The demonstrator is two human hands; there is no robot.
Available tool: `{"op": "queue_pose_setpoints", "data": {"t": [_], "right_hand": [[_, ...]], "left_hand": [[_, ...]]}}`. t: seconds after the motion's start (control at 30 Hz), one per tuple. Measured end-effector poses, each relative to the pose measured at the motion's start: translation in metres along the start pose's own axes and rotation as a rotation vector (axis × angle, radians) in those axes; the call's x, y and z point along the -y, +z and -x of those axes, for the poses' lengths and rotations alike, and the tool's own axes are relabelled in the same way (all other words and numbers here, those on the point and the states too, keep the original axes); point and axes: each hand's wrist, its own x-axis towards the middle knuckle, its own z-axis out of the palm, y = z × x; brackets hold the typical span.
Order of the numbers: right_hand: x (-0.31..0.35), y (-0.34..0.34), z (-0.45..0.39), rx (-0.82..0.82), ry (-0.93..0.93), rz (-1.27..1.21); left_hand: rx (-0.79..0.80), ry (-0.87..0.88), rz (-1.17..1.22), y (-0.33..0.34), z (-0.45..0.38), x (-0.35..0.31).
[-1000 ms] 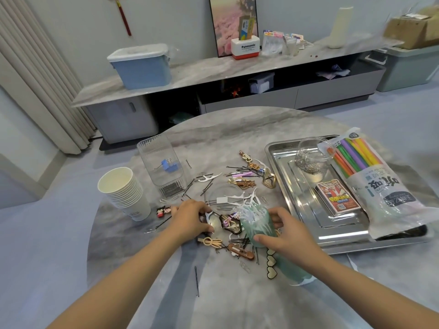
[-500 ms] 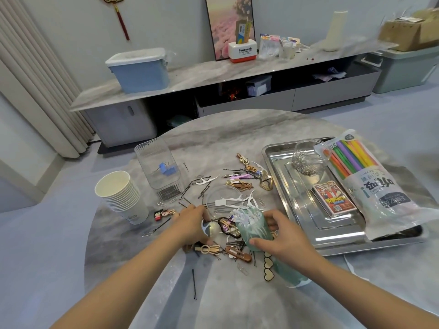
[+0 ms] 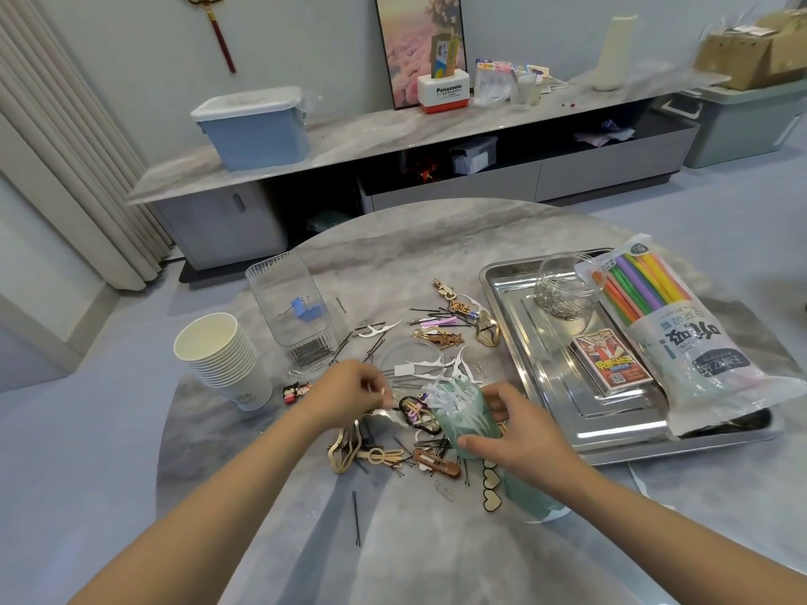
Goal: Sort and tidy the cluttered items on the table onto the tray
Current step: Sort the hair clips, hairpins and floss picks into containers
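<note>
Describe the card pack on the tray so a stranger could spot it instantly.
Find the steel tray at the table's right. The card pack lies flat at its centre, between the glass jar and the straw bag: the only red, printed box there.

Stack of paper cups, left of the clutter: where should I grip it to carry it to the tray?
Probably grip the stack of paper cups around its lower side wall, coming in from the left, open side. It leans with the open mouth tilted away, and the nested rims would likely slip apart if lifted from the top.
</note>
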Motion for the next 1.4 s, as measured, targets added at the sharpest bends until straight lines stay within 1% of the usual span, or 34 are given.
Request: {"op": "queue_pose_setpoints", "data": {"t": [0.1, 0.2, 0.27, 0.33, 0.4, 0.47, 0.53, 0.63, 0.73, 0.77, 0.8, 0.87, 0.93, 1.0, 1.13, 1.2, 1.33, 1.4], "right_hand": [[-0.004, 0.0, -0.002, -0.02, 0.017, 0.045], [-0.006, 0.0, -0.003, -0.03, 0.029, 0.089], [-0.005, 0.0, -0.003, -0.035, 0.035, 0.091], [-0.003, 0.0, -0.002, -0.036, 0.029, 0.065], [0.0, 0.001, 0.0, -0.03, 0.013, 0.028], [0.003, 0.002, 0.001, -0.027, 0.006, 0.004], [0.003, 0.001, 0.001, -0.044, 0.033, -0.034], [0.0, -0.002, -0.001, -0.079, 0.105, -0.086], [0.0, -0.008, -0.004, -0.101, 0.128, -0.126], [0.001, -0.01, -0.006, -0.11, 0.128, -0.142], [0.002, -0.013, -0.007, -0.121, 0.128, -0.149], [0.004, -0.019, -0.009, -0.144, 0.128, -0.139], [0.004, -0.025, -0.01, -0.177, 0.128, -0.126], [0.003, -0.029, -0.01, -0.191, 0.137, -0.117], [-0.002, -0.029, -0.01, -0.174, 0.141, -0.118], [-0.002, -0.03, -0.009, -0.174, 0.141, -0.106], [-0.002, -0.03, -0.01, -0.172, 0.142, -0.129], [-0.001, -0.029, -0.009, -0.176, 0.141, -0.145]], "left_hand": [[-0.078, 0.06, 0.206, -0.014, 0.005, -0.021], [-0.084, 0.108, 0.405, -0.015, 0.009, -0.04], [-0.087, 0.125, 0.397, -0.01, 0.011, -0.048], [-0.102, 0.124, 0.332, -0.001, 0.011, -0.053], [-0.166, 0.152, 0.236, 0.011, 0.013, -0.055], [-0.254, 0.24, 0.097, 0.025, 0.015, -0.058], [-0.259, 0.318, 0.008, 0.037, 0.017, -0.061], [-0.128, 0.32, 0.088, 0.047, 0.018, -0.063], [0.01, 0.311, 0.181, 0.05, 0.02, -0.063], [0.013, 0.312, 0.245, 0.049, 0.02, -0.065], [-0.018, 0.307, 0.311, 0.048, 0.018, -0.066], [-0.139, 0.27, 0.357, 0.045, 0.012, -0.066], [-0.223, 0.233, 0.24, 0.041, 0.001, -0.063], [-0.212, 0.186, 0.07, 0.042, -0.011, -0.058], [0.0, 0.092, -0.245, 0.055, -0.025, -0.041], [0.051, 0.068, -0.377, 0.058, -0.024, -0.032], [-0.042, 0.058, -0.472, 0.049, -0.019, -0.023], [-0.059, 0.029, -0.573, 0.041, -0.015, -0.024]]}}
